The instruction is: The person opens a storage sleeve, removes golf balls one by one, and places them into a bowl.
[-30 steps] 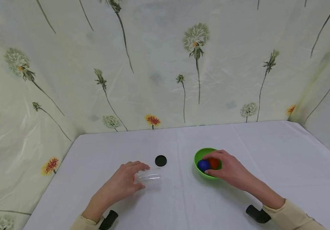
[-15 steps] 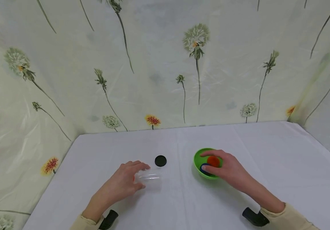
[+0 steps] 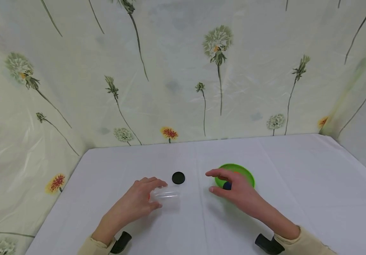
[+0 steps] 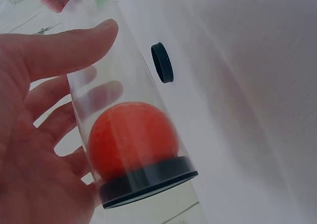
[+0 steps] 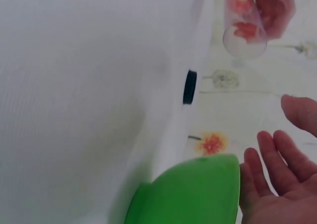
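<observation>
My left hand [image 3: 136, 200] grips a clear plastic tube [image 3: 170, 194] lying sideways above the table. In the left wrist view a red ball [image 4: 133, 140] rests inside it against its black end cap [image 4: 148, 181]; the other end is uncovered. My right hand [image 3: 241, 193] hovers over the near left side of a green bowl [image 3: 249, 175], thumb and fingers spread. The right wrist view shows nothing between them. A dark blue ball [image 3: 227, 185] shows in the bowl past the thumb. Only a sliver of an orange-red ball is visible behind the hand.
A round black lid [image 3: 178, 178] lies flat on the white tablecloth [image 3: 281, 166], between the tube and the bowl. Behind the table hangs a flower-patterned curtain [image 3: 176, 88]. Dark wrist-worn devices [image 3: 269, 244] sit at both sleeves.
My right hand has moved left across the bowl, fingers spreading wider, and now hides most of the orange-red ball. The blue ball shifted inside the bowl. My left hand and the tube stay almost still.
</observation>
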`<act>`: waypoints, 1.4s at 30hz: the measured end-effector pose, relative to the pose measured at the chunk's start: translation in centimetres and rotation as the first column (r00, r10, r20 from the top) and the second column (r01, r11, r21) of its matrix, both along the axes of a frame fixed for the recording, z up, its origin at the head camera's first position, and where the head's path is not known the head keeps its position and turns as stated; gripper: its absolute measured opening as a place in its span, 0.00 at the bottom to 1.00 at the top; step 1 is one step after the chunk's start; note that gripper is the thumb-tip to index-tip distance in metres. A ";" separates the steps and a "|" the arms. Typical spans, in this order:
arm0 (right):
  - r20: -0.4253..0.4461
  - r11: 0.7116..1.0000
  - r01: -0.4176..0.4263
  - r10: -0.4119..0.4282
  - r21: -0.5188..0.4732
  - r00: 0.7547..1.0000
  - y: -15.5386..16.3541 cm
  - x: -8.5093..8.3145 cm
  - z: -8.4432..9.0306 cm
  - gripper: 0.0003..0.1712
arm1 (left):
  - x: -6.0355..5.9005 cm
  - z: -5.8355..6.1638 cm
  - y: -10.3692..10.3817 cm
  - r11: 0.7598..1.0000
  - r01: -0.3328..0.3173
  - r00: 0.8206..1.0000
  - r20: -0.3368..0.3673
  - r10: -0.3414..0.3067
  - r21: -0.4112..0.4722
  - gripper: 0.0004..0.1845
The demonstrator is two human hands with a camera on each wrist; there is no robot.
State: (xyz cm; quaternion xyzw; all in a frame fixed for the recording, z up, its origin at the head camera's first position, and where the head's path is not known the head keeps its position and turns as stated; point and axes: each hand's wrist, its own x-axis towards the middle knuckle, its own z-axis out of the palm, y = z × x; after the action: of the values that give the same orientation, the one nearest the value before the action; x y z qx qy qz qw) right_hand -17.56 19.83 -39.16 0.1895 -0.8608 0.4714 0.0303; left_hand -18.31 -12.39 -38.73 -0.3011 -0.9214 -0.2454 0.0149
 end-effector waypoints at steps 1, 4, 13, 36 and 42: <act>0.008 1.000 -0.004 0.004 -0.009 1.000 -0.3 0.1 -0.1 0.23 | 0.0 0.0 0.0 1.000 0.001 1.000 -0.004 -0.001 -0.002 0.25; 0.061 0.997 -0.028 0.032 -0.066 0.998 -1.2 0.1 -0.3 0.24 | 0.0 0.2 0.1 1.000 0.003 1.000 -0.012 -0.003 -0.002 0.25; 0.195 0.985 -0.076 0.105 -0.153 0.975 -4.0 0.1 -1.0 0.23 | 0.0 0.5 0.5 1.000 -0.003 1.000 0.007 0.003 0.005 0.25; 0.411 0.872 -0.060 0.289 -0.486 0.864 -6.7 -0.1 -2.3 0.31 | 0.0 1.3 1.2 0.999 -0.015 0.999 -0.051 0.013 -0.048 0.25; 0.431 0.862 -0.027 0.280 -0.506 0.858 -7.1 0.0 -2.2 0.32 | -0.2 1.4 1.1 0.999 0.007 0.996 -0.086 -0.011 -0.047 0.25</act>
State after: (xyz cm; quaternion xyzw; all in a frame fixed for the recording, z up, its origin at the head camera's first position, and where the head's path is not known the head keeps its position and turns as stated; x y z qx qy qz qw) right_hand -17.56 12.75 -41.38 0.1200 -0.6759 0.7041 -0.1816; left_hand -18.47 -11.24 -37.37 -0.3158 -0.9240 -0.2106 0.0463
